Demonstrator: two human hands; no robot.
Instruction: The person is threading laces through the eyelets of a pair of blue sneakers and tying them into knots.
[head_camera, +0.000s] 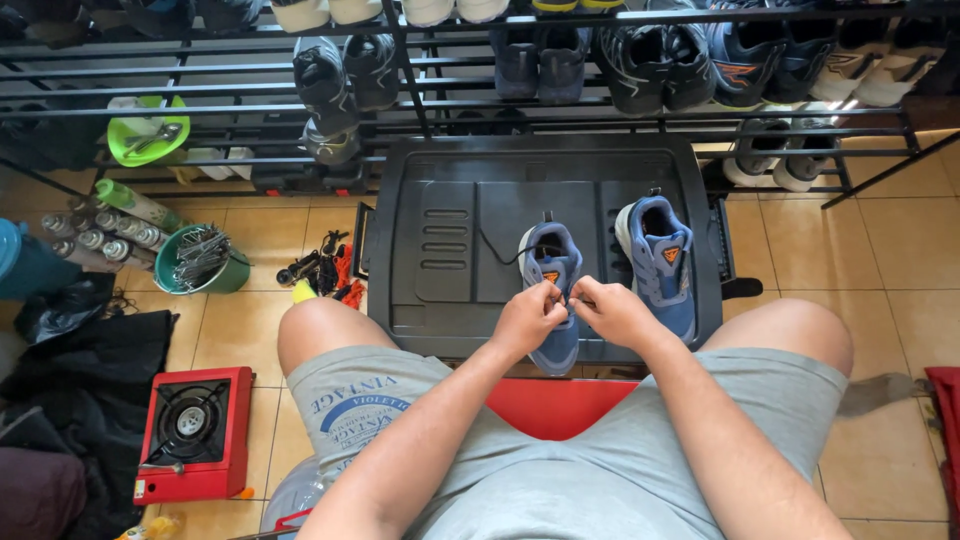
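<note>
Both hands pinch thin laces on mesh blue sneaker (ribbed black plastic tray beneath)

The blue sneaker under the hands and its mate look like woven mesh cloth with matt cord laces. They stand on a moulded black plastic tray, dull and ribbed. The shoe rack is thin black-painted metal tubing. The floor tiles are glazed ceramic with a slight sheen. The camp stove is glossy red enamelled metal.
</note>
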